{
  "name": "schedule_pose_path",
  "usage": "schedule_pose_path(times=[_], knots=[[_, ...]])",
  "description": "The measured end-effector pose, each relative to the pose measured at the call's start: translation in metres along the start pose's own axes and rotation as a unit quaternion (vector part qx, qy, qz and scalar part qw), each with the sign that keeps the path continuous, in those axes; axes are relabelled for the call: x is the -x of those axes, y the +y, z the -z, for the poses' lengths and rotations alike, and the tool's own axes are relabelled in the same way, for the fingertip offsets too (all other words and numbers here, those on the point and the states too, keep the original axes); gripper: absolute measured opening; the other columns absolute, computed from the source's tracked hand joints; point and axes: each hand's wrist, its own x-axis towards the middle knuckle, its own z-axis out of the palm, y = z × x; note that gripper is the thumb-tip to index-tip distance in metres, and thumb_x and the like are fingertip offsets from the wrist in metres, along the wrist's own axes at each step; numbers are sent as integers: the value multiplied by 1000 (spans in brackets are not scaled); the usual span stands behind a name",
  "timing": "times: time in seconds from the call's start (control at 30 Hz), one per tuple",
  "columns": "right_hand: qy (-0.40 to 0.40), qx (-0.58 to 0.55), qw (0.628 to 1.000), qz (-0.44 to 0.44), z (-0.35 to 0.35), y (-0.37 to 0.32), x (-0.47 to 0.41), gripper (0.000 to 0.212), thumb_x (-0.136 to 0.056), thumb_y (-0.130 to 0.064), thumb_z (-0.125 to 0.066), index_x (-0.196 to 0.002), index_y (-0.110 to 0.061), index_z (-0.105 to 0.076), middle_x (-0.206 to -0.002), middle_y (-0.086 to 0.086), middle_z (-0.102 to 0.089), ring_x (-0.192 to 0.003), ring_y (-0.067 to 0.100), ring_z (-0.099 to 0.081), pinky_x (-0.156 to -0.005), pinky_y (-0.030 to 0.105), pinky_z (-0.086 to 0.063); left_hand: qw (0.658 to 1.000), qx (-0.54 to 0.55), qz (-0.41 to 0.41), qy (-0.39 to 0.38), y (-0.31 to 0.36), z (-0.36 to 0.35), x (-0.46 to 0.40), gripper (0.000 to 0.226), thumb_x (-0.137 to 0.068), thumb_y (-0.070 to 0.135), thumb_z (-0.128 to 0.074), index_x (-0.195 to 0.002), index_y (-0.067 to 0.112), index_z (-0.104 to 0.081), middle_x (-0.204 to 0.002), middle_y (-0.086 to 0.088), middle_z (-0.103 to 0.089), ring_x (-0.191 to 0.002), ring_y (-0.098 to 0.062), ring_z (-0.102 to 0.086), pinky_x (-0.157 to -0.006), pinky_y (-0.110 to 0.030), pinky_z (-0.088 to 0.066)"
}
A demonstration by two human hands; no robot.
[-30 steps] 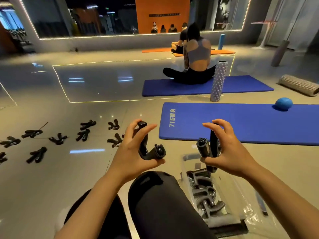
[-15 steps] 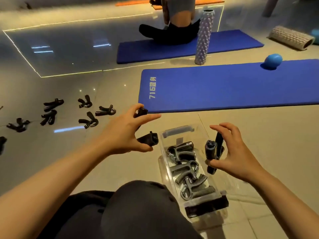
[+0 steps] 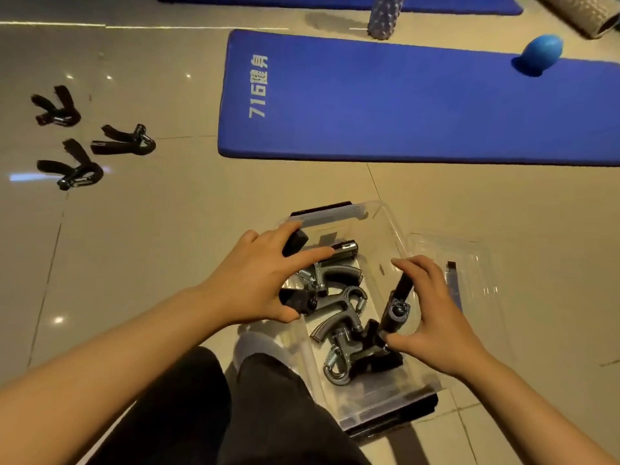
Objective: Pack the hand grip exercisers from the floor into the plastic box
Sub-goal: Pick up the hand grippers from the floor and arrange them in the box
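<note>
A clear rectangular plastic box (image 3: 385, 229) stands on the glossy beige tiled floor (image 3: 167, 263), just in front of the person's dark-trousered knee (image 3: 261, 397). Its clear lid (image 3: 476, 263) lies on the floor against the box's right side. Several grey and black hand grip exercisers with metal springs (image 3: 342, 313) lie heaped inside the box.

The left hand (image 3: 255, 283) is over the box's left rim, its fingers curled around a black hand grip exerciser (image 3: 297, 302), one handle end poking out past the fingertips, the other below the thumb. The right hand (image 3: 432, 317) is over the box's right side, thumb and fingers pinching a second black exerciser (image 3: 397, 307), held nearly upright above the heap.

Three more black exercisers (image 3: 124, 142) lie on the floor well off to the far left. Beyond the box lies a blue exercise mat with white lettering (image 3: 402, 102), a blue ball (image 3: 541, 50) resting on its far right edge.
</note>
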Motion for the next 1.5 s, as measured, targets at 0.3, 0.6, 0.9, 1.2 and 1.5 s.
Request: schedule_pose_path(times=[0.3,0.6,0.9,1.2,1.5], knots=[[18,-51,998,-42,-44,12,-41,98,-58,-30,-88,-134,-43,-27,-136,-11,-24,-116,4,-36,-93,10,-32,990,124,60,17,-8,-63,-1,98,-57,64,-65,-142,41,-21,-144,-17,-34,-110,-32,-53,-87,-45,-42],[57,-81,994,-38,-63,4,-70,101,-59,-26,-87,-140,-34,-27,-140,-5,-24,-119,-2,-32,-91,-1,-31,953,275,126,26,-2,-83,1,100,-59,62,-75,-139,52,-16,-153,3,-8,-139,-21,-19,-104,-41,-32],[23,-91,990,-110,-55,0,-68,114,-59,-35,-87,-143,-44,-10,-147,-3,-23,-131,17,-35,-104,34,-38,923,338,181,21,0,-86,2,107,-54,59,-79,-139,50,-17,-142,9,-9,-131,-19,-30,-93,-29,-40],[41,21,999,12,-63,0,-77,105,-60,-19,-82,-145,-32,-20,-139,-7,-19,-118,4,-30,-81,1,-34,927,321,192,11,-2,-84,3,106,-53,60,-80,-140,48,-19,-141,6,-12,-128,-18,-31,-92,-35,-43],[-35,162,985,49,-116,26,-111,96,-77,-31,-73,-149,-33,-9,-158,7,5,-138,29,-28,-97,38,-45,929,310,203,-25,-4,-82,3,108,-55,65,-75,-141,50,-12,-139,12,-6,-124,-15,-34,-87,-23,-40]])
